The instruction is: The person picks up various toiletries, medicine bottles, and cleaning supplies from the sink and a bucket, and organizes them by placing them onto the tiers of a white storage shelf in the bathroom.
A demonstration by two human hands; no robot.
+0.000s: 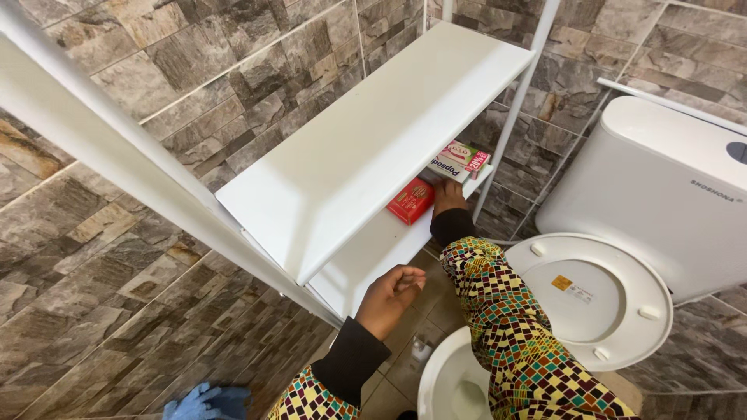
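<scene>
My right hand (pixel 448 195) reaches onto the lower shelf (pixel 366 257) of a white metal rack and rests on a white toothpaste box (pixel 449 168). A red soap box (pixel 410 201) lies just left of that hand, and a pink and green box (pixel 464 155) lies behind the toothpaste box. My left hand (pixel 391 298) is loosely curled at the front edge of the lower shelf, holding nothing that I can see. The upper shelf (pixel 366 140) is bare and hides the back of the lower one.
A white toilet stands to the right, with its lid (pixel 622 303) raised against the cistern (pixel 661 187) and its bowl (pixel 447 381) below my right arm. Stone-pattern tiles cover the walls. A blue cloth (pixel 206 403) lies at the bottom left.
</scene>
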